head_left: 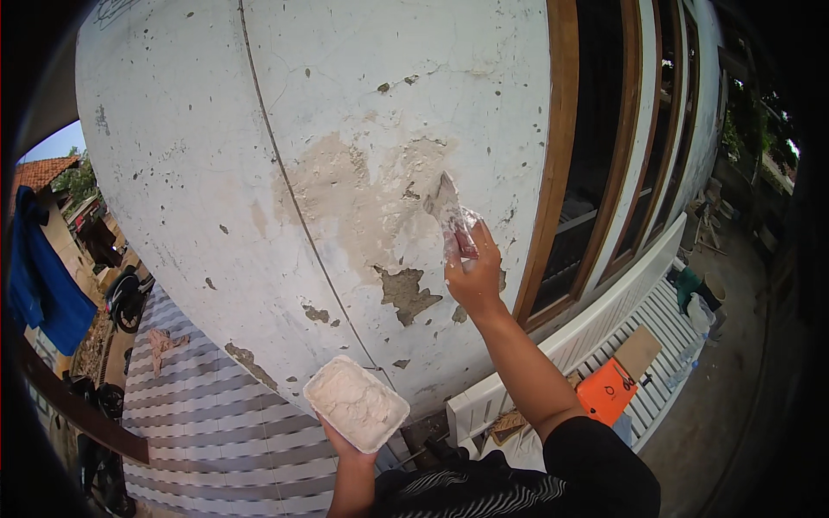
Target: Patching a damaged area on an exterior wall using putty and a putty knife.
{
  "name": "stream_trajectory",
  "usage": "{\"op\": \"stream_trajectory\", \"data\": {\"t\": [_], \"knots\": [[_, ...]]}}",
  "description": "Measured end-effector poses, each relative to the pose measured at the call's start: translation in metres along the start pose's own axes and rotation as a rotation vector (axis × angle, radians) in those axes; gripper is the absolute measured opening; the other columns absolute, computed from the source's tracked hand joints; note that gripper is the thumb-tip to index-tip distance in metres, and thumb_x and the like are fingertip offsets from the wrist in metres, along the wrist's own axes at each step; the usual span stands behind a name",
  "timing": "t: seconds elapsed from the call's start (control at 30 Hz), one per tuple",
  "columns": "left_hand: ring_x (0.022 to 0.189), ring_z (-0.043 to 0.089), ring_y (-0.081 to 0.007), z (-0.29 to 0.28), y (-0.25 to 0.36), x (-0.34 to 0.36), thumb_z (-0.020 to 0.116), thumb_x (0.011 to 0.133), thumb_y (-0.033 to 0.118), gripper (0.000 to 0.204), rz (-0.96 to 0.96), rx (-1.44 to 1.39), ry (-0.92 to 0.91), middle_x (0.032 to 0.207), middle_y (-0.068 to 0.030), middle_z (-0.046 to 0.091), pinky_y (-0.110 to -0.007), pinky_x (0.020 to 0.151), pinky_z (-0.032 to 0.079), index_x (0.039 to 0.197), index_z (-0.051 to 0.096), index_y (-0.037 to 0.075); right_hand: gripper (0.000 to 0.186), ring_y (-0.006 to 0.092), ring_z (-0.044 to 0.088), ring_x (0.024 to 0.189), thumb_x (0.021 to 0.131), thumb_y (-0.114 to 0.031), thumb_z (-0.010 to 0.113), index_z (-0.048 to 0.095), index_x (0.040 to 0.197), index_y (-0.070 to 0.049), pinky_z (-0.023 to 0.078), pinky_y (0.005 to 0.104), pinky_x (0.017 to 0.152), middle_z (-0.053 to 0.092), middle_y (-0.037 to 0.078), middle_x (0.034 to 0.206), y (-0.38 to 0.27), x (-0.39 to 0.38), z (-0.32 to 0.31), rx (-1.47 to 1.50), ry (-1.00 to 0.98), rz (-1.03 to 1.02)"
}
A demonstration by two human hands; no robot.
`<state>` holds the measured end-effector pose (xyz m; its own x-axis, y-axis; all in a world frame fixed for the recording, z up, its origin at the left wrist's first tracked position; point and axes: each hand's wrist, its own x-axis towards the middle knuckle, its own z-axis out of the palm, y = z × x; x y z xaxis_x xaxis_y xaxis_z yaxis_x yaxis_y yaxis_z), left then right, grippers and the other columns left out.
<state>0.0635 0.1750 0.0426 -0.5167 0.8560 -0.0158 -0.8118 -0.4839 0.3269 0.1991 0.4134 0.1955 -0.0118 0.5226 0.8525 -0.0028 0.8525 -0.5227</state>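
Note:
My right hand [475,274] is closed around a putty knife [449,216] whose blade is smeared with pale filler. Its blade lies against or very close to the white wall [199,112], at the right edge of a beige filled patch [341,186]. Below that patch, a bare grey hole [408,295] shows where the paint has flaked off. My left hand [348,445] holds a white rectangular tub [404,413] from below, low in front of the wall. Pale, lumpy filler [356,399] heaps up inside the tub. The left fingers are mostly hidden beneath it.
A thin dark cable [285,177] runs down the wall. Brown-framed windows [537,216] stand to the right, above a white slatted bench [553,354] bearing an orange bag [607,390]. Striped tiles [224,440] cover the floor at left, with a crumpled cloth [164,347] on them.

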Motion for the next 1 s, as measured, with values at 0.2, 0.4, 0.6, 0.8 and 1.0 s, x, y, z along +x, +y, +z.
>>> {"op": "stream_trajectory", "data": {"t": [0.2, 0.4, 0.6, 0.8, 1.0], "knots": [[0.12, 0.057, -0.0315, 0.005, -0.004, 0.006, 0.042, 0.096, 0.058, 0.06, 0.001, 0.011, 0.001, 0.135, -0.0069, 0.057, -0.052, 0.1, 0.047, 0.139, 0.05, 0.017, 0.039, 0.0342, 0.057, 0.087, 0.072, -0.001, 0.069, 0.063, 0.11, -0.002, 0.049, 0.0424, 0.071, 0.058, 0.015, 0.098, 0.014, 0.005, 0.029, -0.475, -0.077, -0.364], [0.119, 0.057, -0.0312, -0.002, 0.0, 0.007, 0.04, 0.097, 0.055, 0.057, 0.063, 0.01, 0.066, 0.134, -0.0071, 0.058, -0.052, 0.099, 0.048, 0.138, 0.051, 0.017, 0.039, 0.0342, 0.054, 0.083, 0.07, -0.004, 0.07, 0.063, 0.108, -0.001, 0.046, 0.0446, 0.071, 0.057, 0.014, 0.092, 0.005, 0.005, 0.054, -0.485, -0.091, -0.378], [0.116, 0.059, -0.031, 0.001, 0.013, 0.012, 0.039, 0.098, 0.055, 0.056, 0.056, 0.017, 0.109, 0.131, -0.007, 0.059, -0.051, 0.096, 0.05, 0.136, 0.052, 0.016, 0.04, 0.0353, 0.055, 0.083, 0.066, 0.001, 0.065, 0.061, 0.106, 0.001, 0.046, 0.044, 0.069, 0.056, 0.015, 0.091, 0.002, 0.003, 0.064, -0.497, -0.091, -0.325], [0.117, 0.058, -0.0315, 0.004, 0.022, 0.025, 0.04, 0.097, 0.057, 0.059, 0.0, 0.036, -0.007, 0.133, -0.0073, 0.058, -0.052, 0.098, 0.049, 0.138, 0.051, 0.016, 0.041, 0.0341, 0.055, 0.083, 0.062, 0.001, 0.065, 0.061, 0.103, 0.001, 0.046, 0.0431, 0.068, 0.056, 0.014, 0.091, 0.003, -0.007, 0.058, -0.538, -0.146, -0.336], [0.12, 0.057, -0.033, -0.011, 0.015, 0.025, 0.041, 0.096, 0.058, 0.062, -0.043, 0.003, 0.002, 0.136, -0.0082, 0.056, -0.054, 0.1, 0.047, 0.141, 0.048, 0.016, 0.038, 0.0303, 0.058, 0.085, 0.062, -0.002, 0.069, 0.063, 0.1, -0.004, 0.047, 0.0419, 0.071, 0.056, 0.01, 0.086, 0.005, -0.008, 0.043, -0.588, -0.175, -0.394]]}}
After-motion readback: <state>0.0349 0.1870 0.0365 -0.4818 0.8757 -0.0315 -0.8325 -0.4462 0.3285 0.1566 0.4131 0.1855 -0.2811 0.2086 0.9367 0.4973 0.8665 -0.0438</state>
